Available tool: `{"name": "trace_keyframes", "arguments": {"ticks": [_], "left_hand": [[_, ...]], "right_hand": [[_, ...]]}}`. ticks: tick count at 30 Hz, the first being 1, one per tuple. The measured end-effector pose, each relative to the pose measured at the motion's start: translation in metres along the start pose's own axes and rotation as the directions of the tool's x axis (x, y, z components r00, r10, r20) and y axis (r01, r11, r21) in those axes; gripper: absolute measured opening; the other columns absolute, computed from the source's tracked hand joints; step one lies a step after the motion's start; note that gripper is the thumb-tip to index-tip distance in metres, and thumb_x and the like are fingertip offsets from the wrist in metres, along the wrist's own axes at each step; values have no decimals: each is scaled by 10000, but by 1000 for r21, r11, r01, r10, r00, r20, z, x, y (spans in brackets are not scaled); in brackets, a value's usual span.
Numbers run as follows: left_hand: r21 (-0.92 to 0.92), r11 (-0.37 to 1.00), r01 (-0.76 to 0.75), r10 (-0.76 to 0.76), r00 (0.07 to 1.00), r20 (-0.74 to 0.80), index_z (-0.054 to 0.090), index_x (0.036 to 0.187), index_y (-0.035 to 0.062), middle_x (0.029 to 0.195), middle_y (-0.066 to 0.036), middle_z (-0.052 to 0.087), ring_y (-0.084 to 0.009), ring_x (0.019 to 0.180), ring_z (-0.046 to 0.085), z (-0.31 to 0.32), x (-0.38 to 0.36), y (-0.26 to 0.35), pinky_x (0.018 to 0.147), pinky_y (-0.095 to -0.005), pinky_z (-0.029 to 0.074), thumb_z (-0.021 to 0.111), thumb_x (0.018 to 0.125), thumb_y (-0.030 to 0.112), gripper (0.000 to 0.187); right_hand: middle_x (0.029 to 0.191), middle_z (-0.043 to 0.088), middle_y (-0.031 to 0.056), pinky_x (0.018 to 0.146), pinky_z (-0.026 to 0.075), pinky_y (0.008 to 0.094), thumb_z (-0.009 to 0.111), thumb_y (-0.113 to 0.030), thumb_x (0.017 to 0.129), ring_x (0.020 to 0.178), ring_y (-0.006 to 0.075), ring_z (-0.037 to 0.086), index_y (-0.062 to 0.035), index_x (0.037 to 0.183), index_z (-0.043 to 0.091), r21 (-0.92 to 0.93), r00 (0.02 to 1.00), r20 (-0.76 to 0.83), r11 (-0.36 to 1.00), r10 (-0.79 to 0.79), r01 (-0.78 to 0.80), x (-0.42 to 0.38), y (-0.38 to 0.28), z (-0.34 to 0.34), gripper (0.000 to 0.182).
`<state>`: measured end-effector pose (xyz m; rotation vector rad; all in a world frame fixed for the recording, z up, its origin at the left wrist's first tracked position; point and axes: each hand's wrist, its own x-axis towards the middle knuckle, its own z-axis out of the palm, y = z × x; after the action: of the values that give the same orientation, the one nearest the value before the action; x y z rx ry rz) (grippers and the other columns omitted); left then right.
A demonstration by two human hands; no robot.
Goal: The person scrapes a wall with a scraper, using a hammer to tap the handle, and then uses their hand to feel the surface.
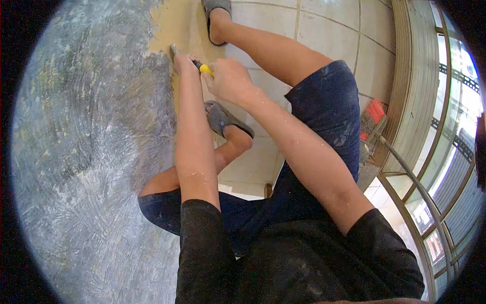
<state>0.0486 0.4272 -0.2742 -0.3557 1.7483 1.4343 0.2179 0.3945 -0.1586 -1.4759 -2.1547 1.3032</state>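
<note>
A scraper (204, 68) with a yellow and black handle is gripped by both of my hands. My right hand (229, 81) is closed around the yellow rear of its handle. Closer to the blade, my left hand (184, 62) wraps around the dark front part. The grey blade tip meets the wall (111, 86) at the border between its mottled grey-blue coating and a bare tan strip (174, 25). Part of the blade and handle is hidden by my fingers. Pale flakes dot both my forearms.
Pale floor tiles (324, 30) lie under my bent legs and grey sandals (217, 119). To the right are a red-bristled brush or broom head (373, 112) with a long pole (412, 177), and a ribbed metal frame beside glass panes (455, 101).
</note>
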Motion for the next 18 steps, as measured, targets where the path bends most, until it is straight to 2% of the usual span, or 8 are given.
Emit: {"name": "trace_keyframes", "arguments": {"ticks": [2, 4, 5, 8, 11, 13, 17, 18], "left_hand": [[-22, 999, 23, -21, 998, 65, 339, 800, 97, 603, -18, 389, -131, 426, 343, -2, 2, 6, 390, -282, 321, 366, 885, 116, 91], [-192, 981, -9, 8, 1000, -4, 416, 792, 43, 643, -91, 445, -213, 490, 419, -12, 0, 6, 463, -352, 376, 444, 876, 69, 92], [-192, 981, -13, 12, 1000, -7, 416, 792, 43, 643, -91, 445, -213, 490, 419, -16, 1, 7, 463, -352, 376, 444, 876, 69, 92], [-203, 979, -9, -23, 988, -155, 444, 819, 24, 660, -97, 454, -214, 498, 436, -15, -31, 17, 457, -357, 375, 443, 867, 68, 65], [-186, 980, -65, 45, 993, -105, 369, 795, 70, 617, -66, 402, -163, 467, 389, -7, -42, 22, 418, -303, 328, 388, 901, 148, 133], [-57, 995, -85, 76, 987, -144, 383, 775, 57, 627, -70, 415, -187, 471, 399, 8, -38, 22, 422, -345, 354, 401, 906, 141, 156], [-60, 996, -61, 43, 964, -261, 461, 824, 15, 689, -113, 502, -242, 508, 478, 25, -25, 5, 458, -361, 409, 455, 873, 117, 114], [35, 992, -124, 127, 981, -146, 426, 790, 35, 658, -97, 462, -224, 497, 445, 16, -9, 2, 441, -357, 381, 433, 882, 106, 116]], "right_hand": [[801, 666, 257, 731, 512, 520, 638, -255, 871, 771, 433, 653, 25, 864, 708, 7, 1000, -8, 1000, -1, 1, -7, -4, -1, 288], [803, 668, 253, 736, 511, 519, 645, -257, 868, 774, 428, 654, 22, 874, 713, 24, 1000, -6, 1000, 9, -8, -19, -14, -10, 286], [807, 670, 253, 737, 511, 518, 649, -258, 869, 779, 423, 655, 21, 886, 716, 17, 1000, 13, 1000, -11, 11, -23, -16, -16, 287], [805, 672, 251, 735, 511, 513, 657, -262, 870, 775, 415, 657, 17, 896, 722, 25, 997, 12, 997, -78, 77, -32, -15, -26, 288], [791, 672, 248, 719, 514, 507, 666, -279, 866, 745, 411, 657, 9, 878, 728, -16, 994, -39, 995, -102, 102, -23, -15, -21, 295], [782, 670, 247, 707, 516, 504, 670, -293, 863, 725, 410, 656, 4, 862, 731, -68, 995, -65, 995, -81, 76, -8, -7, -20, 303], [740, 659, 241, 688, 520, 506, 655, -300, 863, 699, 415, 649, -1, 812, 727, -72, 994, -87, 996, -63, 57, 3, 15, -15, 312], [730, 656, 240, 687, 521, 509, 646, -294, 864, 701, 417, 649, 5, 798, 722, -81, 995, -82, 995, -63, 57, 5, 15, -14, 315]]}}
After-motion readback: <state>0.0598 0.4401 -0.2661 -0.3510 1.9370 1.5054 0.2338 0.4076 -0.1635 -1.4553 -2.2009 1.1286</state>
